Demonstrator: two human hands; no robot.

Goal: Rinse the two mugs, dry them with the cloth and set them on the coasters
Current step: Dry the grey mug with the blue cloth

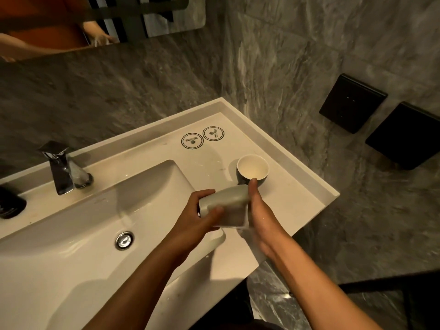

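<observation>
Wall (142, 91) of grey stone fills the view from 9 to 3 o'clock, with a mirror (71, 20) at 11 and two black boxes (352, 103) at 3. Below it the white counter (297, 194) runs from 8 o'clock to 2, its basin (83, 234) sunk at 8 with a drain (124, 239) in the floor and a chrome tap (63, 170) at 10 with no water visibly running.

Both forearms come up from 6 o'clock and meet just right of centre, over the basin's right edge. Between them lies one mug (228, 206), tipped on its side, its long axis running roughly 8 to 2 o'clock, though which end is the mouth I cannot tell. The left hand (202, 215) grips its 8 o'clock end, fingers curled over the top and thumb across the near face. The right hand (259, 215) lies along the 3 o'clock side, fingers fairly straight and pressed to the mug's end; whether a cloth sits under that palm I cannot tell, and no cloth shows plainly anywhere.

The second mug (252, 171), dark outside and pale inside, stands upright on the counter at 1 o'clock, just beyond the right fingertips (252, 184).

Two round coasters (202, 137) lie side by side at 12 o'clock, bare, well apart from the hands.

Judged from this, neither mug is placed. The coasters lie beyond the held mug toward 12, so it must first be turned upright, then carried away from the body; the left hand, with the firmer hold, looks better placed to do it.
</observation>
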